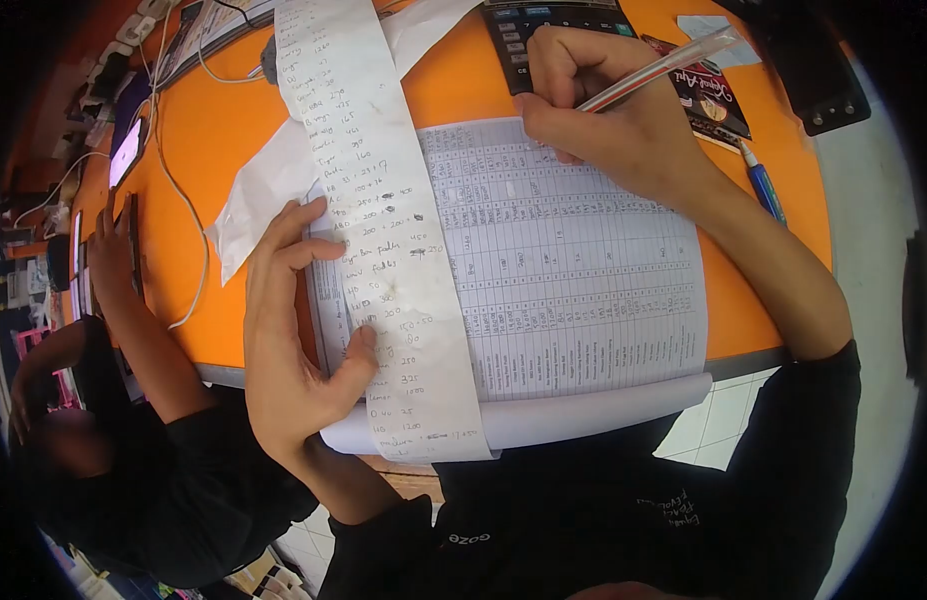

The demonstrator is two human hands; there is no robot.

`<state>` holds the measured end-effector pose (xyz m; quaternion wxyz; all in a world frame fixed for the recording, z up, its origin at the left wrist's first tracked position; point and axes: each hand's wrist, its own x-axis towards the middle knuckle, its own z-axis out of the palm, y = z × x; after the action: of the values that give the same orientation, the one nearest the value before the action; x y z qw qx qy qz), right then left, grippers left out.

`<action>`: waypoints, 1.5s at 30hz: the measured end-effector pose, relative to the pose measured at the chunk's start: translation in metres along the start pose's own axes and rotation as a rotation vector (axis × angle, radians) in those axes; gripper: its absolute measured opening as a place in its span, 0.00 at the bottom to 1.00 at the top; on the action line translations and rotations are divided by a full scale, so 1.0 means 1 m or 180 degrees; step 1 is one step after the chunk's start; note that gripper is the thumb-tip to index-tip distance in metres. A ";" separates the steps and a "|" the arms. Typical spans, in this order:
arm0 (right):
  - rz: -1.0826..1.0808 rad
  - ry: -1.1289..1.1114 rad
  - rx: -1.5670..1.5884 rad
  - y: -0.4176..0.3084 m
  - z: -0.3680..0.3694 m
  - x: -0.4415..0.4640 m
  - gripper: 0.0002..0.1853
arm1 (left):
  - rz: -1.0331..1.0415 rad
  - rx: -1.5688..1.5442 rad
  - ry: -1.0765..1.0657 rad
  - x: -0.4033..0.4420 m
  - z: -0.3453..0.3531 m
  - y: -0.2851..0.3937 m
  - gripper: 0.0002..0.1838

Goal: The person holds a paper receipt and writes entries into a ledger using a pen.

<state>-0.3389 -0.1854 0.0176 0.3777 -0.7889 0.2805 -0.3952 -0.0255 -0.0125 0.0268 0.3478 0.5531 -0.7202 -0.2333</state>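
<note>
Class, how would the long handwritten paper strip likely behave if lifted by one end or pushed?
The strip would probably droop, being long, narrow and seemingly thin. It is likely light, since it looks like one layer of paper. It might slide when pushed, as it lies across the printed sheet, though the left hand touches it.

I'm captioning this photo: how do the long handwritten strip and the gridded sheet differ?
The strip is long and narrow; the sheet is broader. The strip's handwritten lines have no grid, whereas the sheet has printed rows and columns. The strip lies on top, covering part of the sheet. Both are pale paper bearing writing.
</note>
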 end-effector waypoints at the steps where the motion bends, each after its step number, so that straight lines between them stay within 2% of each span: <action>1: -0.0002 0.0000 -0.0002 -0.001 0.000 0.000 0.20 | 0.0006 -0.0014 0.0012 0.000 0.000 0.000 0.33; 28: -0.0289 0.0207 -0.0125 -0.001 -0.002 0.002 0.21 | -0.0004 0.0066 0.0009 0.000 0.001 -0.001 0.35; 30: 0.0612 0.0365 0.1168 -0.007 -0.001 0.001 0.21 | -0.0010 0.0022 0.0011 0.000 0.001 -0.001 0.35; 31: 0.0612 0.0364 0.1168 -0.005 -0.001 0.001 0.21 | -0.0018 -0.0020 0.0011 0.000 0.001 0.000 0.35; 33: -0.0168 0.0314 -0.0023 0.002 0.000 0.000 0.22 | -0.0022 -0.0042 0.0009 0.000 0.001 0.000 0.35; 36: -0.0255 0.0136 -0.0291 0.000 -0.002 0.000 0.23 | 0.0000 0.0002 0.0000 0.000 0.001 0.000 0.35; 39: 0.0118 0.0058 -0.0362 -0.008 0.002 -0.001 0.24 | 0.0020 0.0072 -0.0009 0.000 0.001 -0.001 0.34; 45: 0.0234 -0.0025 -0.0270 -0.009 0.001 0.000 0.24 | 0.0018 0.0082 0.0019 -0.001 0.001 -0.001 0.34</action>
<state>-0.3366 -0.1802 0.0249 0.3593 -0.7949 0.3244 -0.3657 -0.0256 -0.0122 0.0254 0.3435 0.5561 -0.7237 -0.2214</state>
